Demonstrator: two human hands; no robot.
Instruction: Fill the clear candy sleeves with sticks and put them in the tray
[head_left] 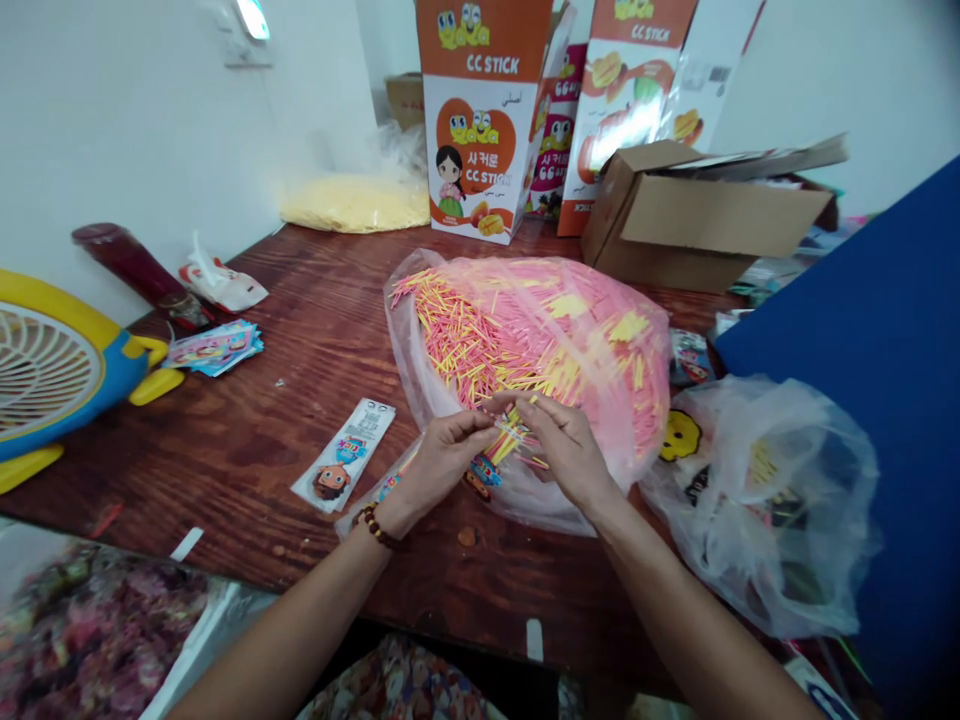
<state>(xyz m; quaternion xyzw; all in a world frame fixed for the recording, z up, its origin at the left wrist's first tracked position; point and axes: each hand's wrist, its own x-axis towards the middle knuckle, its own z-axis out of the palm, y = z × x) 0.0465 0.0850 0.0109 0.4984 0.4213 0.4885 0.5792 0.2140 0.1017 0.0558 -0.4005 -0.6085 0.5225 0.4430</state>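
Both hands meet over the near edge of a large clear bag (405,330) full of thin pink and yellow sticks (461,335). My left hand (442,455), with a beaded bracelet at the wrist, pinches the left side of a small printed packet (484,475). On its other side, the fingers of my right hand (566,445) are closed at the packet and a few yellow and pink sticks at its mouth. Whether these sticks are fully inside the packet I cannot tell. Flat printed packets (346,455) lie on the table left of my left hand.
Printed cartons (480,120) and an open brown box (720,215) stand at the back of the wooden table (315,300). A yellow and blue fan (67,370), a dark red bottle (139,265) and cards (217,348) are left. A translucent plastic bag (810,500) sits right.
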